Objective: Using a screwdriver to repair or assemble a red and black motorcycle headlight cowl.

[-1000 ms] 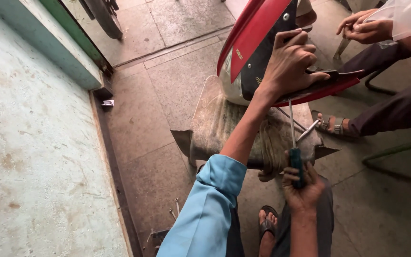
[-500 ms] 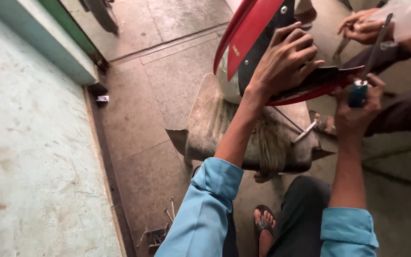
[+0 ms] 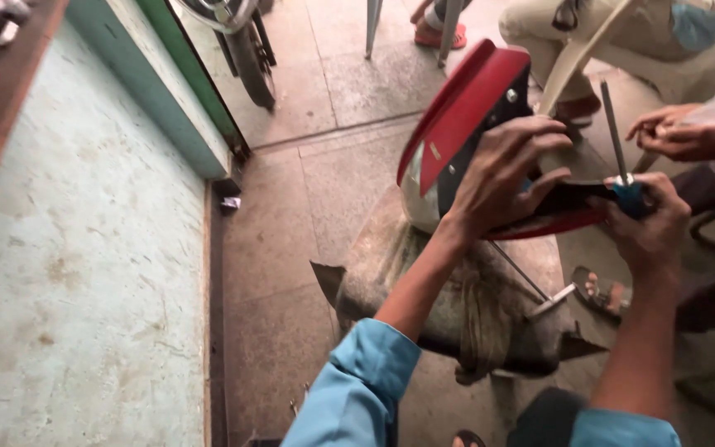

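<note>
My left hand [image 3: 502, 178] clamps the red scooter panel [image 3: 465, 116] w/ fingers spread over its black inner side, holding it up over the sack-covered block [image 3: 457, 290]. Right hand [image 3: 647, 219] is fisted round the blue screwdriver [image 3: 618, 149] handle, just right of the panel. Shaft's long axis runs near vertical, tip pointing up, slightly left. Risk, imo: tip is bare and near another person's hands [image 3: 676, 132]; a slip off the panel edge could jab them.
</note>
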